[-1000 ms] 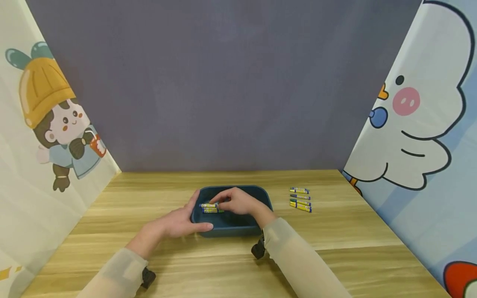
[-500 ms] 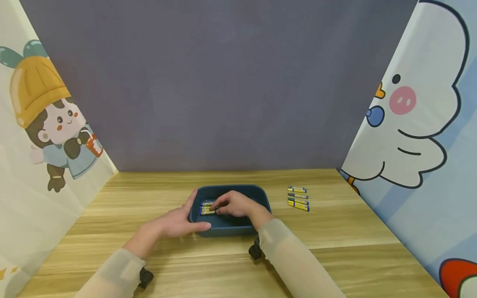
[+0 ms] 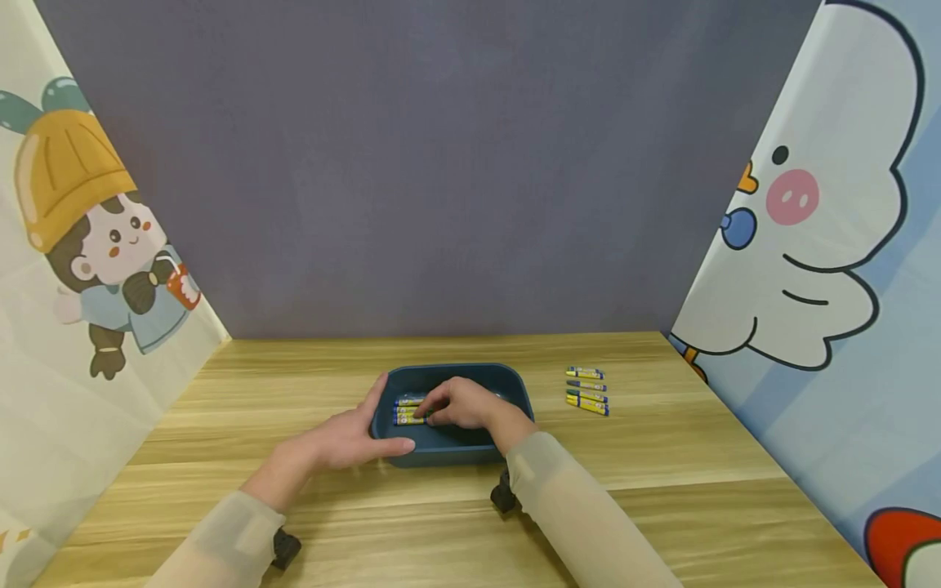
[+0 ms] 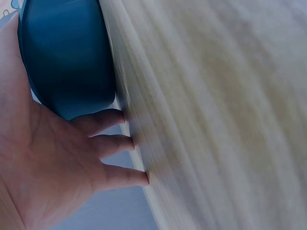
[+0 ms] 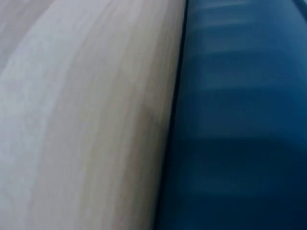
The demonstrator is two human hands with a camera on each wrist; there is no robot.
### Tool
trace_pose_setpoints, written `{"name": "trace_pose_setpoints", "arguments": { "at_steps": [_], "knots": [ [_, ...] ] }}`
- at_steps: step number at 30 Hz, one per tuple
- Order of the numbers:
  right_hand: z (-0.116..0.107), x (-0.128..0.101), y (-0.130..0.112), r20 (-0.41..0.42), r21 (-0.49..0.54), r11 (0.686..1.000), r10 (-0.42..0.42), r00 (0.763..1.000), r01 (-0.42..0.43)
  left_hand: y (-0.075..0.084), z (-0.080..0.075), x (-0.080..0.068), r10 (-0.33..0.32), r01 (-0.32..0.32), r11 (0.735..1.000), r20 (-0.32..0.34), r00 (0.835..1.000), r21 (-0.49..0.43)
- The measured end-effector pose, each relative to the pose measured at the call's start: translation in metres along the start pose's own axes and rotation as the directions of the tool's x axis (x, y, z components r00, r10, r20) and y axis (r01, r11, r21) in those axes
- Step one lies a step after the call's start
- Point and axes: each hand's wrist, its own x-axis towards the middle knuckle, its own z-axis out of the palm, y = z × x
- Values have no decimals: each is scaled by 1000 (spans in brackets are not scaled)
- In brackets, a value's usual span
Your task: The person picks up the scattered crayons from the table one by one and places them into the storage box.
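1. Head view: a dark blue, rounded rectangular plastic tub [image 3: 515, 390] is seen on a light wooden table [image 3: 662, 457], near its middle.
2. Head view: the left hand [image 3: 345, 439] is laid against the tub's left wall, its fingers nearly straight along the far left corner and the thumb stretched along the near wall; nothing is gripped by it.
3. Head view: the right hand [image 3: 463, 404] is lowered inside the tub, its fingers bent down onto a small group of yellow-and-blue wrapped crayons [image 3: 407, 410] lying side by side at the tub's left end. It cannot be told whether a crayon is pinched or only touched.
4. Head view: a row of four more yellow-and-blue crayons [image 3: 586, 390] is laid out on the table to the right of the tub, well apart from it.
5. Head view: both forearms are covered by pale, translucent sleeves [image 3: 573, 506], and cartoon-printed panels are seen at the left and right sides of the table.
6. Left wrist view: the open palm and three nearly straight fingers [image 4: 112, 145] are shown beside the tub's blue wall [image 4: 67, 62], with fingertips on the wooden surface.
7. Right wrist view: only the blurred blue wall [image 5: 240, 120] and blurred wood grain are shown; the hand itself is not seen.
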Motion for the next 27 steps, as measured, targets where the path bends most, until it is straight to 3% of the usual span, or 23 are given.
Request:
{"name": "trace_pose_setpoints", "arguments": {
  "at_steps": [10, 18, 27],
  "knots": [
    [1, 2, 2, -7, -8, 1000, -23, 1000, 23, 0, -1, 0, 3, -3, 1000, -7, 1000, -7],
    [-1, 2, -1, -18, 47, 998, -29, 999, 30, 0, -3, 0, 12, -12, 1000, -1, 1000, -2],
    [-24, -12, -4, -81, 125, 990, -62, 995, 72, 2, -2, 0, -12, 13, 999, 10, 1000, -42]
  ]
}}
